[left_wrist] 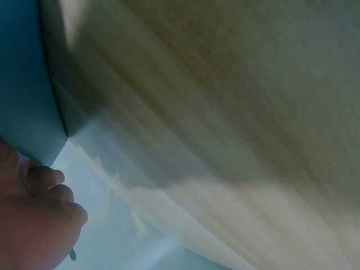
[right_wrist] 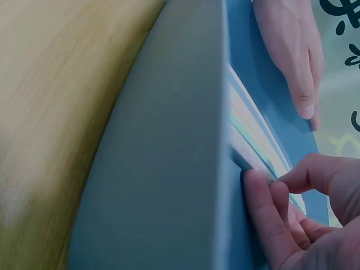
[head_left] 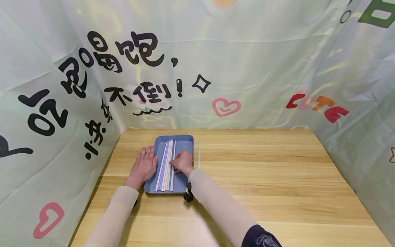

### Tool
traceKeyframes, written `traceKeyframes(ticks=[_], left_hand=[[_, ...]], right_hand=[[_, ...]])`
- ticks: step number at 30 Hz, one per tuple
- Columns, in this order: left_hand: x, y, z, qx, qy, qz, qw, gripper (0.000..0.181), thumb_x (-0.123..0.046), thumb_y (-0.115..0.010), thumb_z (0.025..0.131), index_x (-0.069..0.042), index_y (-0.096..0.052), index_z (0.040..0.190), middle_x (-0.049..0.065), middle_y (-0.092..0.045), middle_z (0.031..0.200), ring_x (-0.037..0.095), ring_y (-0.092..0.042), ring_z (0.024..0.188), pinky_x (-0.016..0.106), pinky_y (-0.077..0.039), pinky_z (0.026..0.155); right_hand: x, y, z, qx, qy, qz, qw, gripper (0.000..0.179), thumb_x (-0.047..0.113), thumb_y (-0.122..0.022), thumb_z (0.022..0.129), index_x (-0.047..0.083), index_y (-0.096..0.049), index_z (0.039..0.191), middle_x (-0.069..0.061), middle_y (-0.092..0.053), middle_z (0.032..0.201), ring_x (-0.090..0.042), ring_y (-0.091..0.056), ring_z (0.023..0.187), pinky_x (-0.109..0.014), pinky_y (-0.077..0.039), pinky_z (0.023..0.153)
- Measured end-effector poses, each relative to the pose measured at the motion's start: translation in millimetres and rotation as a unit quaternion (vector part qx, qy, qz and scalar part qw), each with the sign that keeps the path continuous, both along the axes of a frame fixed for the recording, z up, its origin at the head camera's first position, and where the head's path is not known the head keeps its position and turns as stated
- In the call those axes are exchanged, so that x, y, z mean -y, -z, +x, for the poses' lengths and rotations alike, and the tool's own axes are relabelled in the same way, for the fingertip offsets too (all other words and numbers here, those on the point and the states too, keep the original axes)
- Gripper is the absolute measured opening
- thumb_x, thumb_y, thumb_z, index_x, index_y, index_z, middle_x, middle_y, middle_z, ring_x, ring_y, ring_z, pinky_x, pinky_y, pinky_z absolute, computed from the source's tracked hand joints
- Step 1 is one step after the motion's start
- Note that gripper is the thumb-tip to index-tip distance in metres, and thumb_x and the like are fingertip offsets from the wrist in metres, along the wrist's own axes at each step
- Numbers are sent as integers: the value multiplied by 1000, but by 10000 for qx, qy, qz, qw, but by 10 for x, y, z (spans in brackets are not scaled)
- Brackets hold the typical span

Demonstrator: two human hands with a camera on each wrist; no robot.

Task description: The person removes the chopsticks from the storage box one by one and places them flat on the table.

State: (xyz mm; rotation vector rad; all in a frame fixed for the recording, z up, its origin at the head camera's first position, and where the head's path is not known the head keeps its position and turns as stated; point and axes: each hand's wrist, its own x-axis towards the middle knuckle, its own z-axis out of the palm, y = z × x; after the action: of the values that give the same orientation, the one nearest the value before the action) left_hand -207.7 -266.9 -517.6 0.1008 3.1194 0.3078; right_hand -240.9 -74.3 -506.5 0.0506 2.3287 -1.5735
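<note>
A blue-grey tray (head_left: 182,185) stands on the table, with several thin pastel straws (head_left: 162,171) lying lengthwise in it, side by side. My left hand (head_left: 143,164) rests against the tray's left rim, its fingers straight and pointing away from me. Over the tray, my right hand (head_left: 182,162) pinches a straw at the right side of the bunch between thumb and fingertips. The right wrist view shows these fingertips (right_wrist: 260,183) close together at the straws (right_wrist: 256,132), partly behind the tray's wall (right_wrist: 163,140). One pale straw (head_left: 199,152) lies on the table just right of the tray.
The wooden table (head_left: 262,178) extends to the right of the tray. A printed cloth (head_left: 262,68) hangs as a wall behind the table and along both sides. A small black device (head_left: 188,193) sits at my right wrist, near the tray's front right corner.
</note>
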Motion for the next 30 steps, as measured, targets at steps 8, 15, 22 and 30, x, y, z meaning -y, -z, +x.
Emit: traceKeyframes(ticks=[8,15,22,30], left_hand=[[-5,8,-5,-69,20,-98,9999,63,-30,-31,115,6,-18,166,27,-24,172,49,-17,161,64,-14,131],[3,16,-12,-80,37,-69,9999,63,-29,-31,115,6,-18,165,28,-23,172,49,-16,161,64,-14,131],[-7,13,-5,-15,6,-57,10000,63,-30,-30,115,6,-18,166,29,-22,172,50,-15,161,64,-13,131],[-12,-9,-4,59,-35,-79,9999,64,-31,-30,115,6,-18,166,30,-20,171,50,-15,161,64,-11,132]], right_hand=[[2,-39,19,170,67,120,9998,33,9,-82,87,11,-61,62,-9,-67,57,-30,-76,56,-37,-62,50],[-11,-75,17,325,227,67,9992,24,12,-84,88,8,-68,70,-15,-75,68,-26,-75,55,-36,-64,54],[-32,-101,33,338,312,-135,9989,18,11,-83,88,6,-68,81,-12,-74,72,-26,-77,62,-36,-65,57],[-42,-185,45,407,287,-435,9978,13,7,-79,91,4,-68,85,-15,-74,78,-25,-75,63,-39,-67,64]])
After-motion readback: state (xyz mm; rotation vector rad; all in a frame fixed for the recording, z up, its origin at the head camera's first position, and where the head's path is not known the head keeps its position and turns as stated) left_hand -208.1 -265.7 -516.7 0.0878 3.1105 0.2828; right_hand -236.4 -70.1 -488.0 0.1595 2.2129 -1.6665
